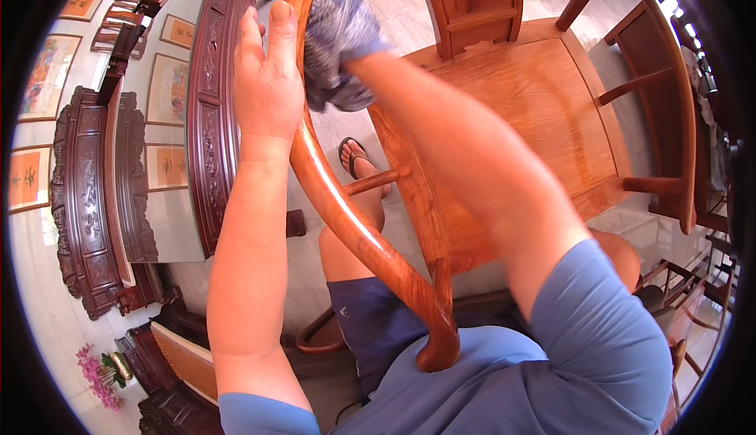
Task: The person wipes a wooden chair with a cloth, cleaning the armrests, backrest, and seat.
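Note:
A polished reddish-brown wooden chair is tilted over in front of me, its curved arm rail (335, 199) running from the top of the view down to my lap. My left hand (269, 81) lies along the rail's left side, thumb and fingers stretched out, its edge touching the wood. On the other side, my right hand is hidden in a grey mottled cloth (342, 45), pressed up to the rail; the cloth is slightly blurred. Whether it is a loose rag or a mitt is hard to see. The chair's flat seat (512, 120) lies beneath my right forearm.
Dark carved furniture (213, 112) with a mirror-like panel stands at left, near framed pictures (49, 77). Pink flowers (98, 376) are at lower left. A second curved rail (685, 120) rises at right. My sandalled foot (354, 155) is on the pale floor under the chair.

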The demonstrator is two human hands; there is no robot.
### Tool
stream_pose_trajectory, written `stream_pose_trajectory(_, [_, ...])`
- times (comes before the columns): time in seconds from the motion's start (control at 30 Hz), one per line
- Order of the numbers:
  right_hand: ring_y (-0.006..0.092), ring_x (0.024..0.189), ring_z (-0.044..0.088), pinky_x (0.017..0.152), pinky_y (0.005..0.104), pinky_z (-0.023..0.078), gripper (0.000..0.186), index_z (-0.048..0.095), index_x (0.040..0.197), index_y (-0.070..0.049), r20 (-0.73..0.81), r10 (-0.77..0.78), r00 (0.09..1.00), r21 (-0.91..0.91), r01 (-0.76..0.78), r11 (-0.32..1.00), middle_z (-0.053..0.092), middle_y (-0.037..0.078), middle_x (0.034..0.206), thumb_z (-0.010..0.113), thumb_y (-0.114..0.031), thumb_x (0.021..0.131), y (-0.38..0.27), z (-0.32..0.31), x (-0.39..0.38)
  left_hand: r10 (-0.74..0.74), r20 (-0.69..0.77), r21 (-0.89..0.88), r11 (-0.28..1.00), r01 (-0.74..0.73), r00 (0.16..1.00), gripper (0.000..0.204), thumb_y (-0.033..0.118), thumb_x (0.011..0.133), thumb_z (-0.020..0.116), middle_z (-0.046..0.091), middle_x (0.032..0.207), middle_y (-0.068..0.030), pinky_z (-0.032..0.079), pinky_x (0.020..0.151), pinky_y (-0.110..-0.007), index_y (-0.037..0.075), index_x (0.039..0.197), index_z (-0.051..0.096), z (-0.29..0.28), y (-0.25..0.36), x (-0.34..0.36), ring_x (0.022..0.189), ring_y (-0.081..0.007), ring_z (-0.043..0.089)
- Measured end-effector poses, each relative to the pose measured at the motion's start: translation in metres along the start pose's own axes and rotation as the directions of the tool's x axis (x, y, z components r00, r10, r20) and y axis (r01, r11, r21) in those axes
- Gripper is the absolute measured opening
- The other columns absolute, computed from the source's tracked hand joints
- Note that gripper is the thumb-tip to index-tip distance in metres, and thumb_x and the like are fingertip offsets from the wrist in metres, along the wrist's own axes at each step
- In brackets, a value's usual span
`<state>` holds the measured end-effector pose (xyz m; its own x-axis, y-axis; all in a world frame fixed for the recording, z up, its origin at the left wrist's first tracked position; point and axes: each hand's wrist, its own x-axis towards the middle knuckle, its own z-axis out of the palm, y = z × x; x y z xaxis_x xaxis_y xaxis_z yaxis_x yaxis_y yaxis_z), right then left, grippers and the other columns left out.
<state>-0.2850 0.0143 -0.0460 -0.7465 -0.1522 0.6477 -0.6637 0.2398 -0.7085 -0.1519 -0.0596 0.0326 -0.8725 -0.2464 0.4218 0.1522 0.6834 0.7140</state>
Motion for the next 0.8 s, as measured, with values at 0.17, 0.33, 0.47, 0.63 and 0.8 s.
stream_pose_trajectory(0.17, [0.0374,0.087,0.073,0.074,0.0430,0.058,0.030,0.076,0.096,-0.010,-0.020,0.007,1.000,-0.034,-0.007,0.999,0.075,0.016,0.090,0.073,-0.037,0.084,0.002,0.003,-0.008,-0.023,0.023,-0.009,1.000,0.023,0.999,0.098,0.071,0.100,0.049,0.061,0.134,-0.0268,0.042,0.110,-0.036,-0.012,0.151,0.040,0.000,-0.001,0.000,0.129,-0.0343,0.058])
stream_pose_trajectory(0.33, [0.0371,0.084,0.072,0.073,0.0426,0.058,0.029,0.075,0.092,-0.009,0.374,-0.193,0.907,0.084,0.174,0.981,0.074,0.016,0.087,0.074,-0.036,0.083,0.017,-0.030,0.010,-0.054,0.063,-0.096,0.994,0.060,0.997,0.099,0.071,0.100,0.051,0.066,0.121,-0.0160,0.045,0.102,-0.032,-0.014,0.151,0.038,-0.001,0.005,-0.001,0.116,-0.0252,0.061])
stream_pose_trajectory(0.47, [0.0369,0.083,0.072,0.072,0.0422,0.058,0.028,0.075,0.089,-0.009,-0.036,0.050,0.998,-0.040,-0.052,0.998,0.074,0.017,0.085,0.075,-0.036,0.083,0.005,-0.014,-0.035,-0.023,0.029,-0.041,0.999,0.024,0.999,0.100,0.072,0.100,0.050,0.066,0.120,-0.0160,0.045,0.102,-0.032,-0.014,0.152,0.038,-0.002,0.000,-0.001,0.115,-0.0254,0.061])
stream_pose_trajectory(0.63, [0.0256,0.087,0.074,0.076,0.0396,0.057,0.019,0.073,0.096,-0.014,0.189,0.475,0.860,-0.385,-0.380,0.841,0.075,0.010,0.091,0.075,-0.027,0.082,0.061,0.009,-0.133,-0.023,0.073,-0.018,1.000,0.024,0.997,0.101,0.074,0.099,0.048,0.063,0.131,-0.0217,0.045,0.105,-0.036,-0.011,0.152,0.039,-0.006,-0.018,0.004,0.122,-0.0311,0.061])
stream_pose_trajectory(0.8, [0.0274,0.088,0.076,0.082,0.0468,0.055,0.022,0.074,0.101,-0.011,0.244,0.562,0.791,-0.545,-0.367,0.754,0.076,0.012,0.091,0.068,-0.028,0.087,0.033,-0.011,-0.109,-0.010,0.068,0.020,1.000,0.009,0.998,0.100,0.074,0.099,0.046,0.059,0.137,-0.0289,0.043,0.110,-0.039,-0.011,0.151,0.041,-0.002,-0.010,0.005,0.130,-0.0392,0.057])
